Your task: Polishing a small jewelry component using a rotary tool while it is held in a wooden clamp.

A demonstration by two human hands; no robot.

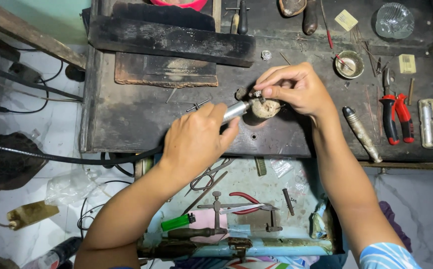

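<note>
Right fingers (268,85): pinched together on a small metal piece (256,93), held against the round wooden peg (265,107) on the tabletop (136,117).
Left hand (196,142): fingers wrapped tight around a silver rotary handpiece (235,111), tip meeting the piece.
Doing it well: it likely pays to brace both hands on the peg and press lightly.
Around: red pliers (397,117) and a spare handpiece (362,133) to the right, an open drawer (296,244) of tools below.
In the way: the black cable (77,159) trails across the tabletop edge.
</note>
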